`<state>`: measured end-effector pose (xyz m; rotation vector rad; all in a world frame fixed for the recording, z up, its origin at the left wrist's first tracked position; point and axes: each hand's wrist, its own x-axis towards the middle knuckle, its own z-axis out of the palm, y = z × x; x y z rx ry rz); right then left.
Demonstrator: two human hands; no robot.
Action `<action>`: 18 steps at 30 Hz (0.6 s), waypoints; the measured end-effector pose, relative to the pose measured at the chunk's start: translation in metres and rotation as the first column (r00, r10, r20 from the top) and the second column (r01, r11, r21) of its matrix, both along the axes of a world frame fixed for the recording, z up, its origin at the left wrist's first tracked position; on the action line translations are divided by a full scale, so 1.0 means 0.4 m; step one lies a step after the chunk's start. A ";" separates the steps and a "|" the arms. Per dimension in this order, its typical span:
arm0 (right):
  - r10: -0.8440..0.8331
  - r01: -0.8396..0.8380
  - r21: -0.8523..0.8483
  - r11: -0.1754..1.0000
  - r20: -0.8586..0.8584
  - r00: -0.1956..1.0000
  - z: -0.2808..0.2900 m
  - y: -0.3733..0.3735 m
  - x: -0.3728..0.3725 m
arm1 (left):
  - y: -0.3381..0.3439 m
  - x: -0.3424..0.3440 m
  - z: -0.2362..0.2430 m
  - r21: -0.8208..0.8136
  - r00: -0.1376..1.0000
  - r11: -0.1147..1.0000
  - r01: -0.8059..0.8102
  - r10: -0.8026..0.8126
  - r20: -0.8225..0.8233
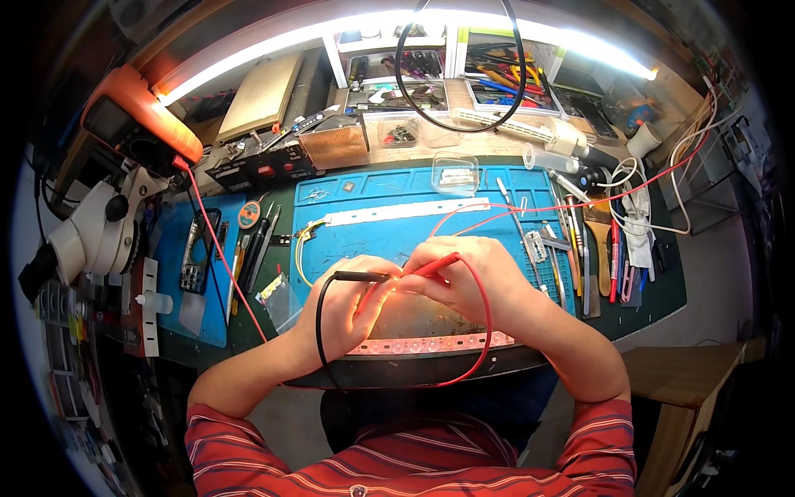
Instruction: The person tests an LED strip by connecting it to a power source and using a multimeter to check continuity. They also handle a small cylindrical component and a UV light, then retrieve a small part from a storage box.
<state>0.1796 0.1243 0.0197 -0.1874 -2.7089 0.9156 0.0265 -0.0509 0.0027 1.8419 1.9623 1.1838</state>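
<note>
Over the near middle of the blue work mat [356,246], my two hands meet with their fingertips close together. My left hand [346,308] is closed on a black test probe [361,277], its lead looping down over the wrist. A red test probe [437,264] is gripped in my right hand [480,277], with a red lead curving below it. Between the fingertips is a bright orange-yellow glow; the probe tips and whatever they touch cannot be made out. Under my hands, along the near edge, lies an LED strip [431,344] with a row of round lenses.
A white strip [397,212] with yellow wires lies across the mat's far part. An orange multimeter [137,124] stands at the far left, above a white microscope [91,236]. Tweezers, brushes and pens [613,261] line the right side. A black cable loop [402,74] hangs at the back.
</note>
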 end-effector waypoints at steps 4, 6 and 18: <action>0.004 -0.004 0.004 1.000 0.011 1.000 -0.002 0.000 -0.002 | -0.001 0.000 -0.001 0.008 1.000 1.000 -0.006 0.006 -0.011; 0.002 -0.002 0.006 1.000 0.014 1.000 0.000 -0.001 -0.002 | -0.001 0.000 0.001 0.009 1.000 1.000 -0.006 0.006 -0.025; -0.001 0.001 0.000 1.000 -0.015 1.000 -0.009 0.000 -0.002 | 0.000 0.004 0.008 -0.040 0.999 0.999 -0.025 0.026 0.036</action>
